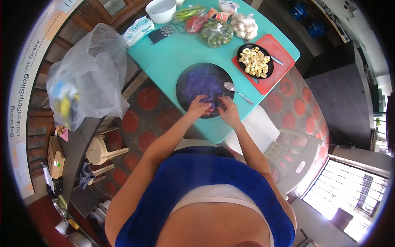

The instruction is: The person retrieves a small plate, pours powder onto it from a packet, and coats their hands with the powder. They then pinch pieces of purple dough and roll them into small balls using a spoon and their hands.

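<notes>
Turquoise worktop [158,61] carries our black plate [180,90]; our left hand [199,107] grips purple material [201,84], our right hand [229,111] curls, grip unclear; tugging too hard could spill it

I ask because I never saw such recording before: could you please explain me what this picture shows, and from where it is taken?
There is no robot here, only a person with two bare hands. One camera, worn on the head, looks forward and down, so this single round-edged view shows the person's own body below.

On the turquoise table is a large black plate with purple material. A spoon lies beside it. To the right, a smaller black plate of pale cut pieces sits on a red board. Filled plastic bags and a white bowl stand at the far side.

The left hand holds some purple material. The right hand is close by; whether it holds anything is unclear.
</notes>
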Demonstrator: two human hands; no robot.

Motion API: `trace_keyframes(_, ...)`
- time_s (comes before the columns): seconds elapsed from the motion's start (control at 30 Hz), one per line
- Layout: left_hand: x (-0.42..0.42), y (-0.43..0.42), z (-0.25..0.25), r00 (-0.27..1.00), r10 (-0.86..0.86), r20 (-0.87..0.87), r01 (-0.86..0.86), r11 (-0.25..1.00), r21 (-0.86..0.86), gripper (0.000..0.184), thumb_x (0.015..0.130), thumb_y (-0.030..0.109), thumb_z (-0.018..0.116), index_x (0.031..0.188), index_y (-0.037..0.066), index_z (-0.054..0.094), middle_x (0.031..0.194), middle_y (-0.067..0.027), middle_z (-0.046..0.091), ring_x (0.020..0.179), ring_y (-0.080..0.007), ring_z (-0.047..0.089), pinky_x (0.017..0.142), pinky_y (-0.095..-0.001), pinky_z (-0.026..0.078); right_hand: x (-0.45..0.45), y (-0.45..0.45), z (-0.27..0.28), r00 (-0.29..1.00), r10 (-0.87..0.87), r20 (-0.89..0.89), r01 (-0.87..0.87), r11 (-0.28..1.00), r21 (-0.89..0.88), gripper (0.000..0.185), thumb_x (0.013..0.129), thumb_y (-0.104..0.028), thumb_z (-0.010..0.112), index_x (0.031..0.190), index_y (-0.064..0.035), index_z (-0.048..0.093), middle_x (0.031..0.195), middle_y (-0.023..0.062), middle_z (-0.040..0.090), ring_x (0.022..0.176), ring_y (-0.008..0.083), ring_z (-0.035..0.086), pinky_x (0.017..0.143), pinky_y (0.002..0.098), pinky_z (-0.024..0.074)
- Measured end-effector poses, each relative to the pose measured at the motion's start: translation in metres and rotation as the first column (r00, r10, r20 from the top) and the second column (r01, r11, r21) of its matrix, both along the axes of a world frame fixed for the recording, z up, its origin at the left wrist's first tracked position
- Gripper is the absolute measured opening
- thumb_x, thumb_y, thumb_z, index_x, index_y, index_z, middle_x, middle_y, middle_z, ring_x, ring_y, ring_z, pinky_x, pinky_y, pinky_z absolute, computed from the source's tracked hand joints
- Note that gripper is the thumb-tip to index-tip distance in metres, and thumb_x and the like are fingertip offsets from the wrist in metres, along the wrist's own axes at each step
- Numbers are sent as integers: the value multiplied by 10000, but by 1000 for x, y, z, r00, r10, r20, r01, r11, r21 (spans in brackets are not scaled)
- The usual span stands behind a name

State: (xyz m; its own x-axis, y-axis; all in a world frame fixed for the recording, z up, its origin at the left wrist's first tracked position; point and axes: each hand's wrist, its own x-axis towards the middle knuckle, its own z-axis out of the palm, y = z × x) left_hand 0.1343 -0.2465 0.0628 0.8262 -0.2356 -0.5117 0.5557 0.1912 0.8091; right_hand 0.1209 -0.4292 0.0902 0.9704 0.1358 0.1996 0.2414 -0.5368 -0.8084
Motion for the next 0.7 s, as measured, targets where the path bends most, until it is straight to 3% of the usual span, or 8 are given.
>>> trace_keyframes(0.07, -3, 9, 13, 1000, -8, -6, 8, 995, -102, 533, 873, 138, 676, 1316, 46, 394, 980, -128, 618, 836, -235, 665, 738, -362, 572, -5, 10, 15, 988, 114, -108, -106, 992, 69, 401, 705, 63, 657, 1098, 0, 610, 1042, 153, 596, 937, 287, 616, 794, 356, 507)
trace_keyframes(0.17, -5, 17, 27, 1000, -2, -11, 1, 992, -124, 495, 868, 133, 680, 1283, 35, 430, 957, -122, 621, 839, -223, 664, 758, -354, 571, -4, 21, 26, 983, 161, -91, -155, 986, 64, 404, 683, 34, 716, 1078, 4, 632, 1003, 135, 609, 866, 255, 638, 741, 324, 520)
trace_keyframes(0.3, -3, 31, 31, 998, -7, -54, -3, 981, -196, 427, 862, 134, 688, 1227, 37, 491, 946, -113, 623, 842, -210, 661, 771, -340, 568, -1, 33, 33, 986, 159, -59, -157, 987, 38, 348, 684, 29, 720, 1024, 13, 649, 956, 129, 617, 823, 256, 646, 714, 326, 525)
trace_keyframes(0.37, -4, 38, 34, 988, -24, -152, -11, 974, -226, 440, 851, 137, 699, 1222, -10, 514, 1030, -135, 625, 858, -196, 658, 759, -319, 569, -3, 39, 38, 987, 163, -16, -163, 987, 14, 332, 688, 30, 712, 1015, 15, 652, 919, 132, 620, 808, 259, 647, 707, 328, 526)
trace_keyframes(0.4, -6, 40, 34, 988, -17, -151, -18, 974, -227, 440, 851, 137, 699, 1222, -10, 514, 1030, -135, 625, 858, -196, 658, 759, -319, 569, -3, 42, 38, 985, 171, -15, -170, 985, 14, 332, 688, 30, 712, 1015, 15, 652, 919, 132, 620, 808, 259, 647, 707, 328, 526)
trace_keyframes(0.47, -11, 44, 35, 999, -32, 10, 34, 982, -186, 321, 861, 142, 689, 1128, 15, 564, 959, -82, 638, 829, -177, 654, 774, -313, 561, -2, 48, 37, 984, 178, 9, -178, 983, 35, 300, 692, 22, 705, 986, 15, 649, 872, 134, 616, 784, 257, 641, 695, 330, 526)
trace_keyframes(0.7, -13, 61, 33, 1000, 10, 8, -8, 985, -173, 307, 848, 105, 686, 1109, -4, 567, 967, -79, 645, 798, -163, 649, 749, -304, 558, -3, 70, 50, 976, 202, 75, -202, 979, -6, 229, 692, -5, 706, 912, 4, 643, 798, 118, 614, 742, 241, 632, 643, 308, 507)
